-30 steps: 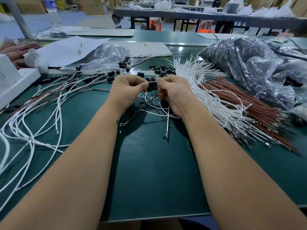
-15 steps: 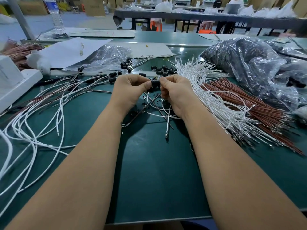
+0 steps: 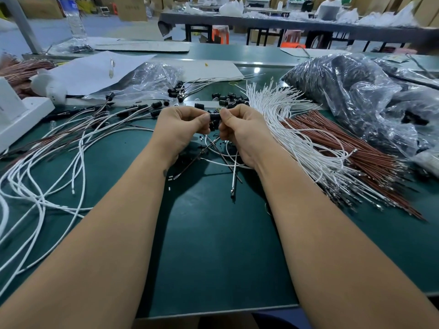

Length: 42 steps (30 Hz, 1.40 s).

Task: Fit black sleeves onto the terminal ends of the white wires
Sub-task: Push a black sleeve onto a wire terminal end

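Observation:
My left hand (image 3: 180, 129) and my right hand (image 3: 240, 130) meet above the middle of the green table, both pinching one small black sleeve (image 3: 215, 116) between thumbs and forefingers. White wires hang down from under my hands; one metal terminal end (image 3: 233, 192) rests on the table. Several loose black sleeves (image 3: 229, 98) lie just behind my hands. A fanned bundle of white wires (image 3: 297, 129) lies to the right, and sleeved white wires (image 3: 78, 148) spread out to the left.
A bundle of brown wires (image 3: 351, 148) lies right of the white bundle. Large plastic bags of dark parts (image 3: 361, 96) fill the right rear. A clear bag (image 3: 147, 81) and white paper (image 3: 95, 70) sit at the back left, a white block (image 3: 21, 117) at far left.
Both hands have stayed together on the black sleeve, shifting only slightly; the thumbs press a little closer on it.

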Tool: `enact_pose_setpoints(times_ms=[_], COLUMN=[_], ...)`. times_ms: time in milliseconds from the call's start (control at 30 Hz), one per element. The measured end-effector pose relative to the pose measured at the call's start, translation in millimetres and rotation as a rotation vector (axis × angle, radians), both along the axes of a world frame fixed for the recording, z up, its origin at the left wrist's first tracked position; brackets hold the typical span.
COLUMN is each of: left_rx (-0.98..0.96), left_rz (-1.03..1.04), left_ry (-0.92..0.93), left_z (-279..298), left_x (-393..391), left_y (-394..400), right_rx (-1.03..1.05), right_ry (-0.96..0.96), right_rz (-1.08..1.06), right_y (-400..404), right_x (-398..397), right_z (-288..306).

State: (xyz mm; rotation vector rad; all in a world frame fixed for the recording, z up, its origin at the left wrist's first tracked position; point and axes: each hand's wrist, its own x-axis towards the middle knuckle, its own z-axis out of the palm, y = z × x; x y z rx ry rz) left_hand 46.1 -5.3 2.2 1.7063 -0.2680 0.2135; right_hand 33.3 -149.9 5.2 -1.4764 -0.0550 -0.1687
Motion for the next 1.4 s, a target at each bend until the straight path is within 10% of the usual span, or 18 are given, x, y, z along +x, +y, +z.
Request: enact_pose_setpoints(times_ms=[567,1000,1400], left_rx=[-0.051,0.62,1.028], left_rz=[0.051,0.133,0.832], left_ry=[-0.076,-0.305,-0.259], left_z=[3.7,20.3,42.9], left_x=[-1.5,-9.7,24.8], left_y=[-4.6,1.9,103.2], right_rx=[0.433,0.36,0.01], right_ry=[0.057,-0.156,-0.128], right_rz=[0.085,-0.206,-0.242], right_y=[9.7,-4.2,6.7], right_x=[0.0,-7.5,-14.0], right_z=[5.9,8.4,11.5])
